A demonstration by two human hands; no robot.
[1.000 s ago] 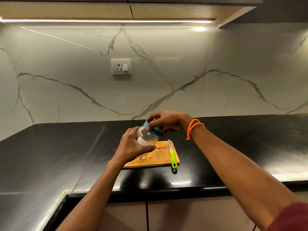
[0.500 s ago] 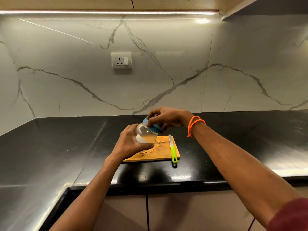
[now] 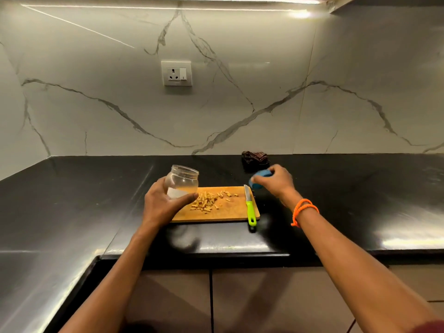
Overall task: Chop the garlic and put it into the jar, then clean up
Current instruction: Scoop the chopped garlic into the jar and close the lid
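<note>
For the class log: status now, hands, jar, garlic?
Left hand holds open jar; right hand holds blue lid. Chopped garlic on board. Knife on board's right edge.

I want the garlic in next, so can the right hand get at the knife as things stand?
Probably not yet: the right hand is gripping the blue lid. The knife lies uncovered on the cutting board, just below it.

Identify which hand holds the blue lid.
The right hand, the one with the orange wrist thread, grips the blue lid; the left hand holds the open glass jar.
</note>
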